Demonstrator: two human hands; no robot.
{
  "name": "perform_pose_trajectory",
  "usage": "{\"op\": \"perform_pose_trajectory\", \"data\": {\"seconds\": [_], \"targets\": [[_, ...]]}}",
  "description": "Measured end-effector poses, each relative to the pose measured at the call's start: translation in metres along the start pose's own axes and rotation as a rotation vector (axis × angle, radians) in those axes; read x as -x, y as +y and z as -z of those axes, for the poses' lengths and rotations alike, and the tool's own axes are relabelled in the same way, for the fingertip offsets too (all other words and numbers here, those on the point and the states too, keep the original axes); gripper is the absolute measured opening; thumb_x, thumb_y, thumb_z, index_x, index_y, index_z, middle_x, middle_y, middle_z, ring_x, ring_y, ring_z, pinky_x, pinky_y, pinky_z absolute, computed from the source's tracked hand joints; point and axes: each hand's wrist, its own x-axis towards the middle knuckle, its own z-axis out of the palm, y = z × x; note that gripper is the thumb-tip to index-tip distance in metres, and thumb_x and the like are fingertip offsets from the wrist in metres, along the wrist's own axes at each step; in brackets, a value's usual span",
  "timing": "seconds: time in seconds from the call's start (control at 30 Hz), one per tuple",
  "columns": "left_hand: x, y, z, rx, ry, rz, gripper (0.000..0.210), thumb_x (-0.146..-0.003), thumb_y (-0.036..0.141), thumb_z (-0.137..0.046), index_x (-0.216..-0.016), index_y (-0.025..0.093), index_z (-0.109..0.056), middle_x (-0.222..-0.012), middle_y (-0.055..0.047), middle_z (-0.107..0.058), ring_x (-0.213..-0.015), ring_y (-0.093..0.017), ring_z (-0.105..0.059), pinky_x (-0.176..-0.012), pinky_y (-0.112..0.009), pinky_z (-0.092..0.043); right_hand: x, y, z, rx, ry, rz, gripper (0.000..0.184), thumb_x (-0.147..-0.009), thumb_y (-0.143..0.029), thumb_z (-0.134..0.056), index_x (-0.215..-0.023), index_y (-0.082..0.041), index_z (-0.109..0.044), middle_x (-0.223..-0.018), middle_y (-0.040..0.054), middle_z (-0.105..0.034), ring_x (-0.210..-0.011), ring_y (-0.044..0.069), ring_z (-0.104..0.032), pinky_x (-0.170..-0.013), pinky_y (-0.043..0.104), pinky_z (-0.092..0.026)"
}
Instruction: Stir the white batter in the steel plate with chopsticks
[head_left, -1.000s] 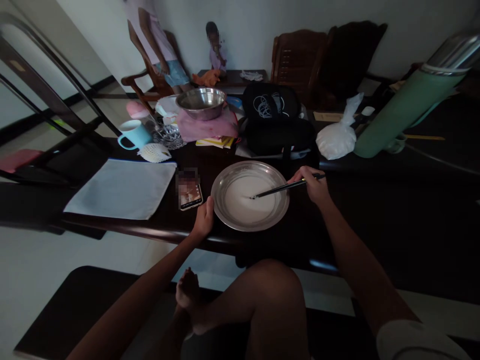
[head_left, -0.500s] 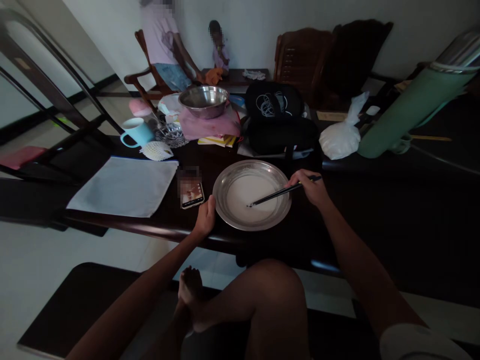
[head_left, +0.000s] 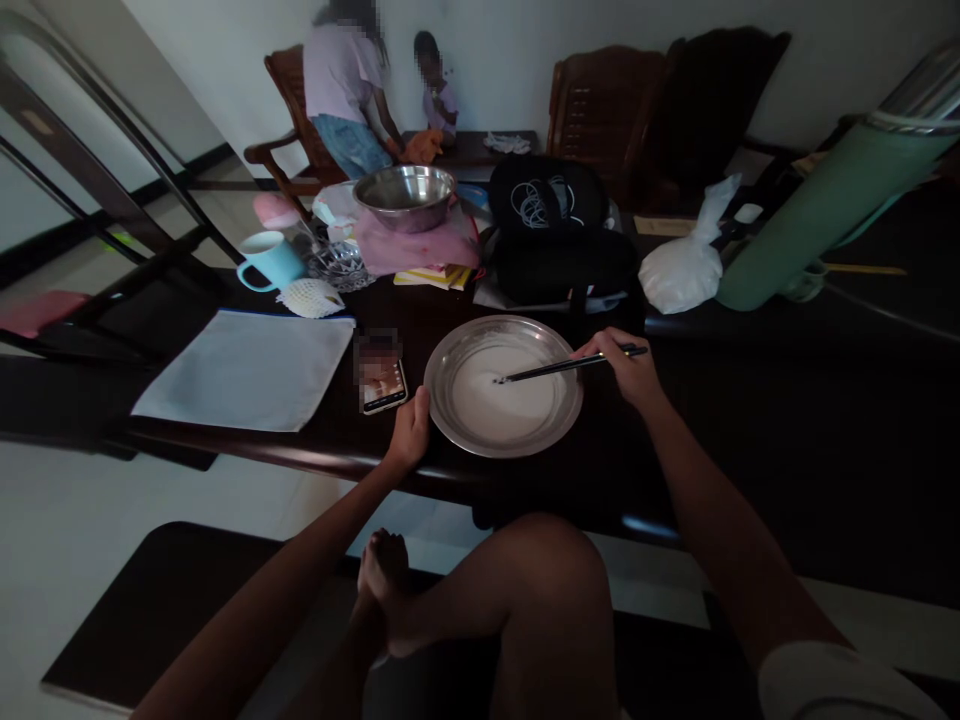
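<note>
A wide metal plate [head_left: 450,425] lies on the dark table, holding a milky white liquid [head_left: 495,405]. My right hand [head_left: 626,365] is closed around a pair of dark chopsticks [head_left: 551,367], whose tips dip into the liquid near its middle. At the plate's left rim, my left hand [head_left: 412,425] grips the edge, thumb on top and the other fingers hidden beneath or behind it. Just left of that hand a phone [head_left: 382,385] with a lit screen lies on the table.
Left on the table is a white zip pouch [head_left: 247,370]; behind it stands a blue mug [head_left: 271,262]. Farther back are a steel bowl [head_left: 405,197], black cases [head_left: 555,240], a tied bag of white powder [head_left: 681,272] and a green flask [head_left: 832,205]. Two people [head_left: 349,90] are beyond.
The chopsticks lie at a slightly flatter angle, their tips a little higher in the plate, and the liquid shows a swirl. Across the room, the standing person has shifted right and bent forward.
</note>
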Motion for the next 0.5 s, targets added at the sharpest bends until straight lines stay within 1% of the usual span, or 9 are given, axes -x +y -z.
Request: {"op": "perform_pose_trajectory", "data": {"seconds": [0.07,0.1,0.13,0.2,0.27,0.33,0.43,0.5], "targets": [[0.0000,-0.0002,0.0003,0.005,-0.006,0.009,0.066,-0.087,0.073,-0.029,-0.059,0.019,-0.053,-0.059,-0.004,-0.056,-0.063,-0.019,-0.055,-0.065,-0.032,-0.047,-0.0006,0.0016,0.0008,-0.033,0.047,0.012,0.046,-0.084,-0.059,-0.061,-0.056,-0.022,-0.063,-0.058,0.0024,-0.070,-0.062,0.020,-0.070,-0.066,0.034,-0.054],[0.0000,-0.0005,0.0005,0.006,-0.009,0.014,0.066,-0.087,0.073,-0.029,-0.058,0.019,-0.053,-0.058,-0.004,-0.055,-0.063,-0.019,-0.054,-0.066,-0.032,-0.047,-0.0006,0.0024,0.0007,-0.046,0.043,0.016,0.047,-0.085,-0.059,-0.060,-0.055,-0.022,-0.062,-0.057,0.0024,-0.070,-0.061,0.020,-0.070,-0.065,0.033,-0.054],[0.0000,-0.0009,0.0008,0.005,-0.012,0.020,0.066,-0.087,0.073,-0.030,-0.057,0.019,-0.053,-0.057,-0.004,-0.055,-0.063,-0.019,-0.054,-0.066,-0.032,-0.047,-0.0003,0.0029,0.0001,-0.050,0.017,0.018,0.047,-0.085,-0.059,-0.060,-0.056,-0.022,-0.063,-0.057,0.0024,-0.070,-0.062,0.020,-0.070,-0.065,0.033,-0.054],[0.0002,-0.0018,0.0012,0.004,-0.018,0.028,0.065,-0.088,0.071,-0.031,-0.057,0.019,-0.053,-0.057,-0.003,-0.055,-0.064,-0.019,-0.055,-0.067,-0.032,-0.048,0.0007,0.0021,-0.0016,-0.033,-0.056,0.016,0.044,-0.085,-0.057,-0.061,-0.060,-0.022,-0.066,-0.062,0.0024,-0.072,-0.067,0.020,-0.071,-0.071,0.034,-0.056],[0.0003,-0.0029,0.0012,0.012,-0.016,0.029,0.064,-0.089,0.070,-0.031,-0.058,0.018,-0.053,-0.058,-0.003,-0.055,-0.065,-0.019,-0.055,-0.069,-0.032,-0.048,0.0015,-0.0005,-0.0029,-0.007,-0.089,0.008,0.040,-0.083,-0.057,-0.063,-0.064,-0.022,-0.068,-0.067,0.0024,-0.074,-0.071,0.021,-0.072,-0.076,0.036,-0.056],[0.0005,-0.0039,0.0009,0.020,-0.011,0.025,0.064,-0.089,0.069,-0.031,-0.059,0.018,-0.054,-0.059,-0.004,-0.055,-0.066,-0.019,-0.056,-0.071,-0.032,-0.049,0.0014,-0.0028,-0.0028,0.010,-0.044,0.004,0.041,-0.082,-0.058,-0.064,-0.064,-0.022,-0.068,-0.068,0.0027,-0.075,-0.070,0.021,-0.072,-0.076,0.036,-0.056],[0.0004,-0.0045,0.0003,0.018,-0.013,0.025,0.065,-0.089,0.070,-0.029,-0.059,0.018,-0.055,-0.060,-0.004,-0.057,-0.065,-0.020,-0.057,-0.070,-0.033,-0.049,0.0002,-0.0025,-0.0014,-0.016,0.039,0.019,0.047,-0.084,-0.060,-0.060,-0.057,-0.022,-0.064,-0.061,0.0026,-0.072,-0.063,0.020,-0.070,-0.067,0.034,-0.055],[0.0002,-0.0046,0.0003,0.011,-0.015,0.025,0.066,-0.089,0.070,-0.029,-0.058,0.018,-0.054,-0.059,-0.005,-0.057,-0.065,-0.020,-0.057,-0.070,-0.033,-0.049,0.0000,-0.0006,-0.0015,-0.044,0.006,0.030,0.048,-0.085,-0.059,-0.059,-0.055,-0.022,-0.063,-0.058,0.0023,-0.070,-0.061,0.019,-0.069,-0.066,0.034,-0.054]]}}
